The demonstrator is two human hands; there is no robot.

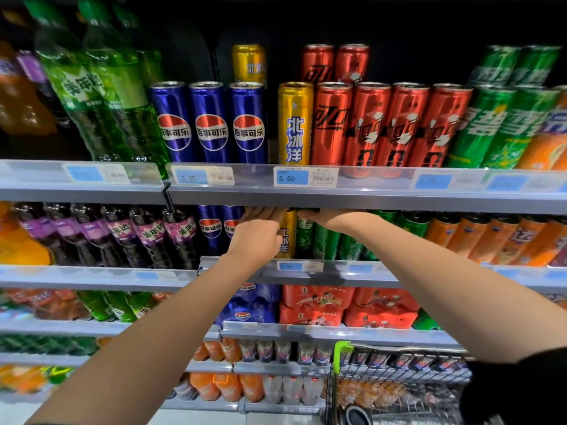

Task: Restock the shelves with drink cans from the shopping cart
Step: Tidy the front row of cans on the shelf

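Forearms: both of mine reach up from the lower edge, bare; a black sleeve [518, 391] covers my right upper arm.
Shopping cart: a wire cart [395, 391] with a lime-green corner stands low on the right, just under my right arm; I cannot make out what lies in it.
Left hand: my left hand [256, 237] is up at the second shelf, fingers stretched toward the top of a yellow can [287, 237]; the fingertips go behind the shelf edge above, so I cannot tell whether they hold it.
Right hand: my right hand [319, 217] reaches in over the green cans [325, 243]; its fingers are hidden under the same edge, grip unclear.
Yellow can label: blue characters 北冰洋 on glossy gold metal, slim and tall, the same as the yellow can on the top shelf [295, 124].
Top shelf: three blue Pepsi cans [208, 124] reading 百事可乐, then red slim cans [389, 124] with black script, then green cans [497, 127], blurred.
Price strip: a clear plastic rail on the grey shelf edge [368, 197]; tags read 3.00 [188, 178] and 5.50 [287, 178].
Left side: green bottles [101, 96] and purple bottles [122, 234] marked 美年达.
Lower shelf: shrink-wrapped red packs [346, 305] and blue packs [248, 305].
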